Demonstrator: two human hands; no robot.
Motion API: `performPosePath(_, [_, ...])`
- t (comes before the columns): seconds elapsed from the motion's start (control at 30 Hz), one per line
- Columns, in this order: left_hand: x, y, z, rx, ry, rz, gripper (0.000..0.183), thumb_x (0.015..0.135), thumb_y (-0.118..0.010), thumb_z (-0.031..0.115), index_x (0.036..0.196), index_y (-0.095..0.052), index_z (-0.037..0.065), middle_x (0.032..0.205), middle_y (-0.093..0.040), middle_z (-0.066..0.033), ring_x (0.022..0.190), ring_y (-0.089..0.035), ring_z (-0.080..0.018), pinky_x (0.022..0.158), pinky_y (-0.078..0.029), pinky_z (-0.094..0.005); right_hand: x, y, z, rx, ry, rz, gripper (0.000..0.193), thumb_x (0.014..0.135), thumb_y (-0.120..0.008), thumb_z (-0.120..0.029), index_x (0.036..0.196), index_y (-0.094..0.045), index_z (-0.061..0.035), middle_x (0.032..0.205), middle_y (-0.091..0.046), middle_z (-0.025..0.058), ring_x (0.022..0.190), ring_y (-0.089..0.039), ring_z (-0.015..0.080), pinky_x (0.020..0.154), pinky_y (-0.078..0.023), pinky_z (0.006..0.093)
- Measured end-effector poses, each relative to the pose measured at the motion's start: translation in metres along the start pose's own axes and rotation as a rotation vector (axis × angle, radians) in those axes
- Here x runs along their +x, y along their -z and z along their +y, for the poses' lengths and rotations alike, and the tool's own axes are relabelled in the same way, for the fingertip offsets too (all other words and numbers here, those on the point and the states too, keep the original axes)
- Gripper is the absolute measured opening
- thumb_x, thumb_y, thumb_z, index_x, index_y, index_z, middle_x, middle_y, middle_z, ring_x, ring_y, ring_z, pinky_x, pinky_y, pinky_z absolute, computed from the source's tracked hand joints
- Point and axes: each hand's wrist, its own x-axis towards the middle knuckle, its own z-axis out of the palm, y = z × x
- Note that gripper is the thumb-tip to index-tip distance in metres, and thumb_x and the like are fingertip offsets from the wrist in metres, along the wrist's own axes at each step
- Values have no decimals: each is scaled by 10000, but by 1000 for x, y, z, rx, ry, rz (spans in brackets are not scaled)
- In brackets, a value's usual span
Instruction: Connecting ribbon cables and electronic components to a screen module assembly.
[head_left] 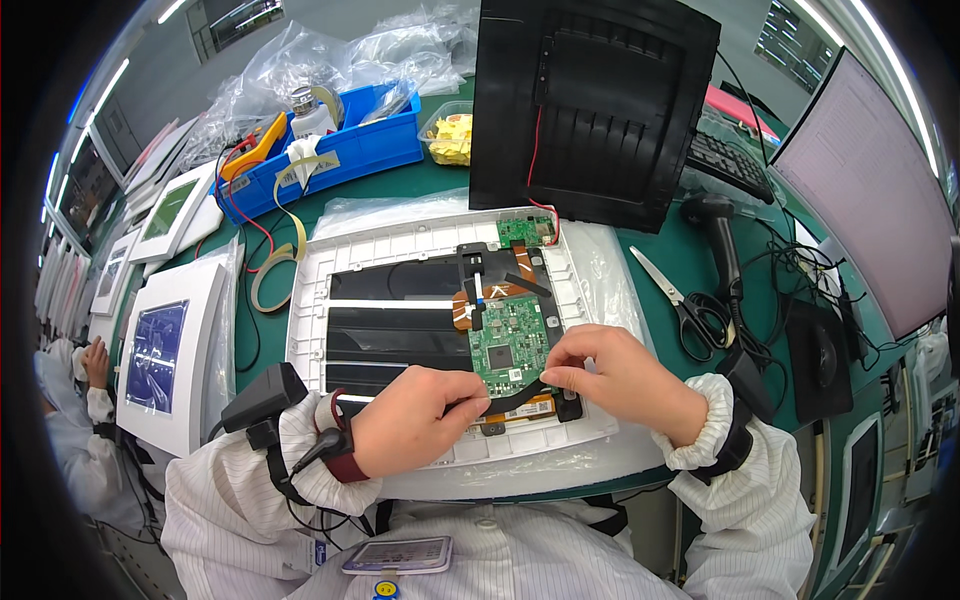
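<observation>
A black strip of tape (517, 400) stretches between my two hands, along the lower edge of a green circuit board (510, 340). My left hand (418, 418) pinches its left end, and my right hand (605, 378) pinches the right end. Beneath them lies an open white device housing (375, 232) with dark panels inside. Orange flex cables (465, 310) and a smaller green board (520, 232) sit in it. From that small board a thin red wire runs up to a black back cover (600, 120), which stands upright behind the housing.
A blue bin (375, 145) with bottles and a yellow meter stands at the back left, near a tape roll (275, 283). Framed white panels (170, 350) lie at left. Scissors (690, 310), a barcode scanner (715, 240), tangled cables and a monitor (870, 180) occupy the right. A co-worker's hand (95, 362) shows far left.
</observation>
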Motion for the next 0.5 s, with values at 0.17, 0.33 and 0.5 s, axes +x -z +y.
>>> performPosePath(0.17, [0, 0, -1, -4, -23, -5, 155, 821, -501, 95, 717, -517, -18, 534, -475, -37, 477, -415, -90, 463, -358, -241, 0, 0, -2, 17, -15, -21, 168, 729, -627, -138, 726, -602, 28, 659, -547, 122, 624, -527, 227, 581, -412, 308])
performPosePath(0.33, [3, -2, -4, 32, -16, 24, 146, 812, -498, 88, 720, -525, -21, 526, -490, -53, 463, -431, -103, 462, -368, -248, -1, -1, -1, -3, -25, -38, 155, 722, -623, -131, 711, -599, 22, 656, -549, 124, 634, -528, 250, 592, -415, 321])
performPosePath(0.5, [7, -3, -5, 95, 24, 32, 143, 797, -503, 87, 743, -541, -39, 519, -493, -95, 442, -437, -137, 461, -377, -265, 1, -4, -6, -226, -40, -10, 150, 733, -604, -139, 696, -601, 6, 684, -564, 127, 668, -535, 288, 623, -421, 358])
